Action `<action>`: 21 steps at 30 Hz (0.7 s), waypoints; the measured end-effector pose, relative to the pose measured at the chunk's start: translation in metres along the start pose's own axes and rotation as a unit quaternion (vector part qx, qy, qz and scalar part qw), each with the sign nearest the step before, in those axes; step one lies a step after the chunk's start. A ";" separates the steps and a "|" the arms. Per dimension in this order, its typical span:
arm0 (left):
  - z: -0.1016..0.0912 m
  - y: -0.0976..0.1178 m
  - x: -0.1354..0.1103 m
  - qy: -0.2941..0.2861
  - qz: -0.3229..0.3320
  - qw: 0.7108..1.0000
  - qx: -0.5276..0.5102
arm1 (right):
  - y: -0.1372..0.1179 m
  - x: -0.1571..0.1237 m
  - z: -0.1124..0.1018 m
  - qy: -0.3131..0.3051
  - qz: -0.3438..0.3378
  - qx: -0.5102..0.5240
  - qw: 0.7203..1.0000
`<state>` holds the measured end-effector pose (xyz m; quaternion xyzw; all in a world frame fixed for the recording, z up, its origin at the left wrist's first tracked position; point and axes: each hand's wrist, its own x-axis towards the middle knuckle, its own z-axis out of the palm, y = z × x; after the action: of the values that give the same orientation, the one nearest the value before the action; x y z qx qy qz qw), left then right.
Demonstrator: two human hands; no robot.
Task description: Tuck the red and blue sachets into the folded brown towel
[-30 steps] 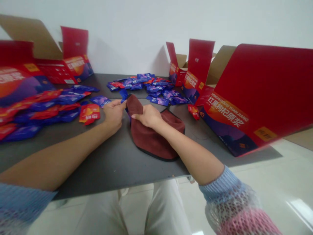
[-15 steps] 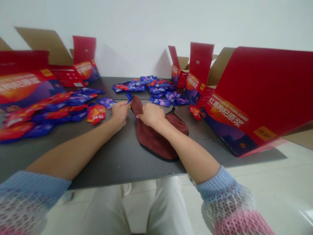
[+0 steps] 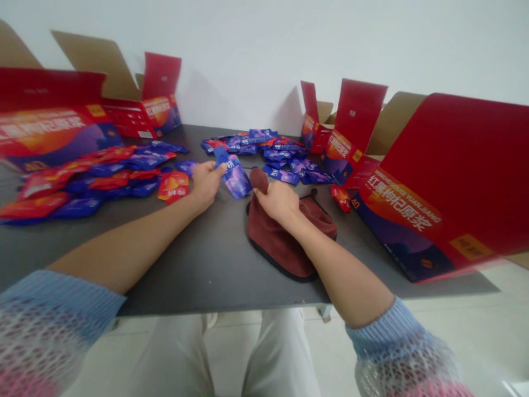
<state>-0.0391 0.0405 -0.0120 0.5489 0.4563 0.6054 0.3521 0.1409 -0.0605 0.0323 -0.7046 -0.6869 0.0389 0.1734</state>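
Observation:
Between the thumb and fingers of my left hand (image 3: 206,184) is the top end of a blue-purple pouch (image 3: 236,177), its printed face turned up. My right hand (image 3: 280,203) is closed on a bunched part of a brown cloth (image 3: 285,253) with black edging, which spreads over the table below it. The cloth and the pouch are just apart. Just left of my left hand lies a red-orange pouch (image 3: 173,186), with a blue pouch (image 3: 187,166) partly hidden behind the hand.
A heap of blue and red pouches (image 3: 285,157) lies near the wall, and rows of pouches (image 3: 111,179) lie on the left. Open red cartons stand left (image 3: 53,129) and right (image 3: 430,204). A small red pouch (image 3: 341,197) rests by the right carton. The grey table (image 3: 185,281) ends before my knees.
The cloth was up against the pouch and covered most of it; now they are apart and the pouch's face shows. My right hand has moved right with the cloth, and the view has shifted slightly.

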 end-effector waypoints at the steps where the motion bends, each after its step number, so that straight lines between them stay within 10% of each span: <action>1: 0.002 0.003 -0.004 0.001 0.022 0.999 0.025 | 0.000 0.000 0.000 -0.001 0.002 0.000 1.000; 15: -0.003 0.021 -0.024 0.031 0.230 0.940 0.251 | 0.004 -0.001 0.001 -0.015 0.002 0.009 1.000; 21: -0.008 0.036 -0.018 0.023 0.222 0.918 0.327 | 0.002 -0.005 -0.001 -0.031 -0.007 -0.004 0.999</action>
<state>-0.0416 0.0101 0.0159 0.7063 0.5029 0.4981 -0.0012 0.1430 -0.0653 0.0315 -0.6990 -0.6970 0.0569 0.1494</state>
